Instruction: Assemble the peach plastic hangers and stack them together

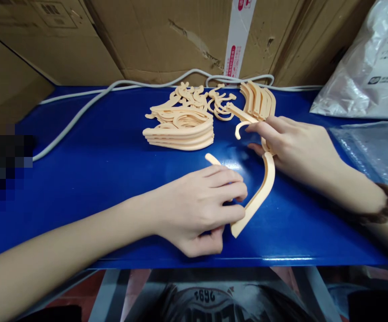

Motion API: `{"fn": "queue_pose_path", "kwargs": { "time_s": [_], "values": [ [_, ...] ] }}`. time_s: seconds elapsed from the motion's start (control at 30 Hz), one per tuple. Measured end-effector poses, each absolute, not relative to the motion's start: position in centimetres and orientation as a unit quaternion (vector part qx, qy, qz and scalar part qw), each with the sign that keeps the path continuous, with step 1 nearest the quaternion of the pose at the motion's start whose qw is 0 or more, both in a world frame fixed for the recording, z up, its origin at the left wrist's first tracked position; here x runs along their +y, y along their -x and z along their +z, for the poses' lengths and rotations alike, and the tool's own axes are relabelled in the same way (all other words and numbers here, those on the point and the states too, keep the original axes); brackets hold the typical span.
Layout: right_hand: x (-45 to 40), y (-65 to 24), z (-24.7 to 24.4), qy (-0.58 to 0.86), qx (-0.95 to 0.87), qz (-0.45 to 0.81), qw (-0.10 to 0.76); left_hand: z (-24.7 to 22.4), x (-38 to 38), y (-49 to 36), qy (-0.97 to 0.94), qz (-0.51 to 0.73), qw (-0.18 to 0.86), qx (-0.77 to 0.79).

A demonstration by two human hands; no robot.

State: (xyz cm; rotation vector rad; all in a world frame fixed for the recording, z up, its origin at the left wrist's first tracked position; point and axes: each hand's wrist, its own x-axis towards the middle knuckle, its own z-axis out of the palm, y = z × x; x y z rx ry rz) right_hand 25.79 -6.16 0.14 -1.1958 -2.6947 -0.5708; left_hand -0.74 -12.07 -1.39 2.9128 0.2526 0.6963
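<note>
My left hand [200,208] is closed, its fingertips at the lower part of a peach plastic hanger arm [259,194], which curves upward to the right. The rounded end of another peach piece [211,158] sticks out beyond its knuckles; the rest is hidden under the hand. My right hand [296,145], closed, pinches a small hanger hook [239,129] between thumb and fingers, just above the top end of the arm. Whether hook and arm touch is hidden by the fingers.
Behind lie a stack of folded hangers [180,138], a heap of loose hooks [219,105] and a row of hanger arms [259,98]. A white cable [113,85] runs along cardboard boxes [173,40]. White bag [364,80] and clear plastic [378,143] are at right on the blue table [89,179].
</note>
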Motion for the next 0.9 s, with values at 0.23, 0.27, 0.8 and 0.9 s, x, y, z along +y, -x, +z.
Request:
{"fn": "queue_pose_path", "kwargs": {
  "time_s": [0.23,0.27,0.8,0.9],
  "values": [
    [-5.6,-26.3,0.2,0.389,-0.893,-0.218,0.064,-2.1,-12.3,0.8,-0.945,0.296,-0.052,0.133],
    [-5.6,-26.3,0.2,0.391,-0.892,-0.217,0.060,-2.2,-12.4,0.8,-0.941,0.301,-0.061,0.143],
    [-5.0,-26.9,0.0,0.403,-0.896,-0.180,0.053,-3.0,-12.2,0.6,-0.934,0.258,-0.035,0.245],
    [-5.0,-26.9,-0.1,0.397,-0.896,-0.194,0.052,-3.3,-12.1,0.7,-0.933,0.244,-0.020,0.264]
  ]
}}
